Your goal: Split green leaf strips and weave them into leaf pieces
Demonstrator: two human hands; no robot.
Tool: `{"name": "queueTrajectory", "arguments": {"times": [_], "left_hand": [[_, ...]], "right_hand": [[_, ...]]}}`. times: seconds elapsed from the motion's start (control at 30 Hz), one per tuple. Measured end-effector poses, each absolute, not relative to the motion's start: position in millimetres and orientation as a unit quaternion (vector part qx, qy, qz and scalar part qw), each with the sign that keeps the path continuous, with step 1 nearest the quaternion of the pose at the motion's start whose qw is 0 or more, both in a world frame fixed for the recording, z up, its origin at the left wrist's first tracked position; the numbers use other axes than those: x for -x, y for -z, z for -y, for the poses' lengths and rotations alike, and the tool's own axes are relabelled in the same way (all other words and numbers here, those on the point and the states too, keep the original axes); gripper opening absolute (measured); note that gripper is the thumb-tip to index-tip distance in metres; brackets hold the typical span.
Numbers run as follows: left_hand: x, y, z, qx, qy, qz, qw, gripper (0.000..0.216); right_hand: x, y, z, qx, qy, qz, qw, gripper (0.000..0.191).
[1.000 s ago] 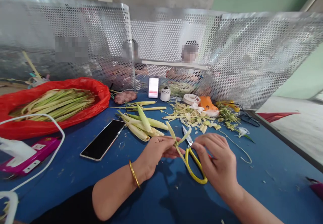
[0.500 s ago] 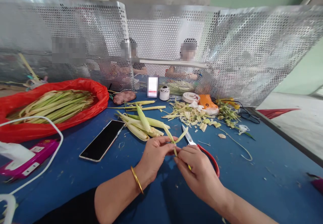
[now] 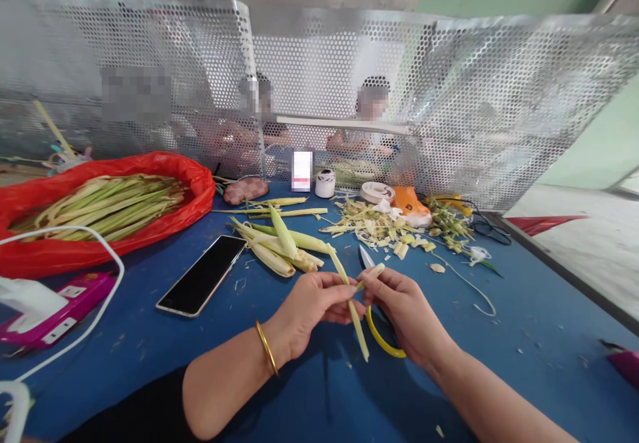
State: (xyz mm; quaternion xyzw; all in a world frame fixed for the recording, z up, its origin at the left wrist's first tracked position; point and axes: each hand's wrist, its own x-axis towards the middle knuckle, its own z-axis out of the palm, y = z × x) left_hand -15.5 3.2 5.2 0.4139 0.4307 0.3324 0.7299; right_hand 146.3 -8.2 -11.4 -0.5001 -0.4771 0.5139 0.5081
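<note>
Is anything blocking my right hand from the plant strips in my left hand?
Nothing visible: the right hand touches the plant strips. The scissors lie on the table below, not between them.

My view, blocked and cropped
I lose part of the scissors [image 3: 367, 258] behind the right hand [image 3: 399, 296]; the left edge crops the red bag [image 3: 198, 197], the right edge a purple object [image 3: 626, 366]; the upright screen [image 3: 302, 167] blurs past reading.

Sleeve [image 3: 137, 403], black, one: is ending well short of the left wrist [image 3: 279, 348]. Bangle [image 3: 267, 348], gold-toned, slim, one: is circling that wrist. Hands [image 3: 310, 306], two: are showing bare.
</note>
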Motion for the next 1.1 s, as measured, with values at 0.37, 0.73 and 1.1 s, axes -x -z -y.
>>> {"name": "queueTrajectory", "arguments": {"times": [0.37,0.73,1.1], "left_hand": [[15.5,-3.4,-3.9,-0.448,-0.293,-0.456,0.711,0.031],[12.0,7.1,7.0,-0.629,-0.230,-0.456,0.586,0.032],[6.0,-1.8,4.7,-0.439,-0.322,-0.478,0.690,0.029]], "right_hand": [[-149.7,11.7,6.0,0.504,-0.458,0.525,0.510,0.030],[-154.4,-2.8,11.1,0.508,-0.262,0.705,0.420,0.015],[-138.6,4.4,38.0,0.443,0.069,0.812,0.374,0.012]]}}
